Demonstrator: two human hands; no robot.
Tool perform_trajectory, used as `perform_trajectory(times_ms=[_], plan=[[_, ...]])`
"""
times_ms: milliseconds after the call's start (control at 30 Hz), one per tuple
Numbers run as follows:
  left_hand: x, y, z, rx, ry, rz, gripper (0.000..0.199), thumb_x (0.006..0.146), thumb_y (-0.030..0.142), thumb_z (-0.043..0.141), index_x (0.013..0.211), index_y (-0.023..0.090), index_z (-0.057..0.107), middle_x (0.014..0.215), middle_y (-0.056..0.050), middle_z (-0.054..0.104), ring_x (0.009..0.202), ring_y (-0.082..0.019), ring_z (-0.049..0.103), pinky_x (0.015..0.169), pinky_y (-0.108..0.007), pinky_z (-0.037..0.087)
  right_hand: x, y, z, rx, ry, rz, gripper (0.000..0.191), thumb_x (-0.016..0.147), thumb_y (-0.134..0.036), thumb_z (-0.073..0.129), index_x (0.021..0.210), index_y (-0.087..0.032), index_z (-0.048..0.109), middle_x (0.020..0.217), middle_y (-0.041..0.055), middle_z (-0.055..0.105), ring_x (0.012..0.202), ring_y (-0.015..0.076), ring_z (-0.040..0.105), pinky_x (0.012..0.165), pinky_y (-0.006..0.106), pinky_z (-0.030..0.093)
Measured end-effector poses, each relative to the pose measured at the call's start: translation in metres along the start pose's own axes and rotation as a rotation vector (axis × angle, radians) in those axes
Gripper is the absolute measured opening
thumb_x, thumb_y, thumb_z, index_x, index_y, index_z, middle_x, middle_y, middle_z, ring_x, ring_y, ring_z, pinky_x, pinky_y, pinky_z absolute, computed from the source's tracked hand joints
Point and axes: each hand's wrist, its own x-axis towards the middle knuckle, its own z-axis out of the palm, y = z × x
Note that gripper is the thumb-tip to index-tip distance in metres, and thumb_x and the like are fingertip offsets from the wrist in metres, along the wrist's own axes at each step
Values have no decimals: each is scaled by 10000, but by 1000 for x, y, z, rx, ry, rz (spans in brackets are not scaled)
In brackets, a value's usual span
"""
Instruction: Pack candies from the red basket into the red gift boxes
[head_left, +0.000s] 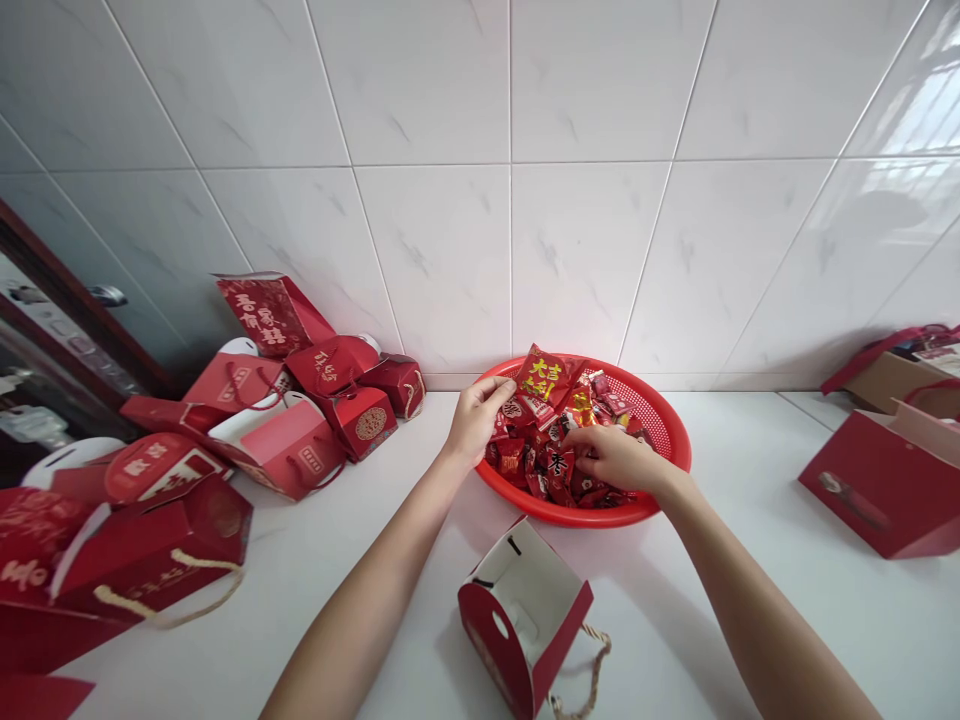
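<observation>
A red plastic basket [679, 440] holds several red wrapped snacks. My left hand [478, 415] is at the basket's left rim, thumb and fingers pinched at the edge of a large red packet with yellow characters [551, 378]. My right hand [619, 458] reaches down among the small red packets, its fingers bent; what they hold, if anything, is hidden. In front of the basket lies an open red box [525, 610] with a white inside and a twisted rope handle.
Several red gift boxes [281, 440] are heaped on the left side of the white surface [390, 560]. At the right stands a red bag [885, 485] beside a cardboard box [885, 385]. A tiled wall [435, 270] rises behind the basket.
</observation>
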Motion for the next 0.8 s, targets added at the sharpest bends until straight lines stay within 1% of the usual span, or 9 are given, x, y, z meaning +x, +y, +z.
perform_trajectory(times_ms=[133,267,400,500,567,633,700,800], plan=[[-1,1,1,6,-11,-9,345,599,469,879,727,176,750,706,-10,719,695,-174,631,696,-282,469,0,-4,4,-157,-31,61,317,820,-137,654,1127,-197,705,1082,104,747,1023,297,687,788,341,485],[-1,1,0,12,-13,-12,344,585,465,889,709,180,740,715,-10,719,726,-185,649,706,-283,466,-2,-9,7,-296,-50,110,322,831,-147,647,1150,-158,684,1128,159,724,1052,333,677,760,344,450],[-1,2,0,16,-14,-12,337,588,459,890,708,184,738,733,-14,725,759,-196,663,721,-289,470,-4,-13,9,-374,-60,105,294,839,-188,673,1130,-169,705,1137,160,722,1089,341,663,752,338,435],[-2,3,0,15,-19,-19,350,578,471,892,704,185,736,717,-13,719,737,-195,656,718,-294,473,-5,-13,9,-385,-65,107,331,832,-218,699,1159,-177,720,1072,149,743,1030,338,679,717,335,427],[-2,3,1,18,-17,-20,358,569,478,894,701,186,736,709,-12,715,726,-193,651,716,-294,474,-5,-11,8,-366,-73,105,381,820,-222,716,1199,-188,725,1011,131,758,977,323,691,703,330,425],[-2,4,2,22,-13,-19,364,561,482,896,698,186,736,706,-11,713,717,-190,642,715,-294,475,-4,-8,6,-332,-73,94,405,794,-232,748,1198,-198,743,954,110,765,944,309,693,697,323,426],[-2,4,2,20,-10,-20,367,553,485,899,690,187,732,694,-6,706,690,-178,624,709,-293,477,-3,-5,4,-296,-61,77,362,762,-227,774,1123,-199,781,904,93,768,915,298,690,693,318,430],[-2,3,2,24,-12,-14,357,567,485,890,682,187,730,681,1,693,673,-166,605,702,-288,479,-1,-4,3,-238,-42,27,269,751,-137,730,996,-207,815,889,51,783,861,251,693,706,300,450]])
